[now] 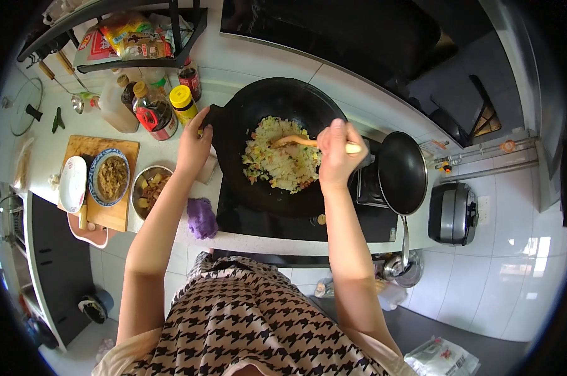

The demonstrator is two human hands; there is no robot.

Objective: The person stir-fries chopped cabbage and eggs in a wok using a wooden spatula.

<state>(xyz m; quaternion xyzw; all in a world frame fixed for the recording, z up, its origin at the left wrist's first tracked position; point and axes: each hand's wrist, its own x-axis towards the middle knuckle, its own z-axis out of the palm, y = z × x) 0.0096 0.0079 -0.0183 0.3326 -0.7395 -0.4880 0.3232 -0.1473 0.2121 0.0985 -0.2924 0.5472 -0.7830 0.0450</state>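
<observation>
A large black wok (246,101) stands on the black glass cooktop (264,230). In its bottom lies a mound of rice mixed with chopped vegetables (283,162). My left hand (194,141) grips the wok's left ear handle, thumb and fingers around it. My right hand (340,152) is closed around the handle of a wooden spatula (295,140), whose blade rests in the rice. The spatula points left, its end sticking out to the right of my fist.
A frying pan (402,171) sits on the right burner, its handle toward me. Left are a purple cloth (202,218), a metal bowl of food (138,195), a cutting board (119,218) with a patterned bowl (108,177), and sauce bottles (156,115). A rice cooker (451,214) stands far right.
</observation>
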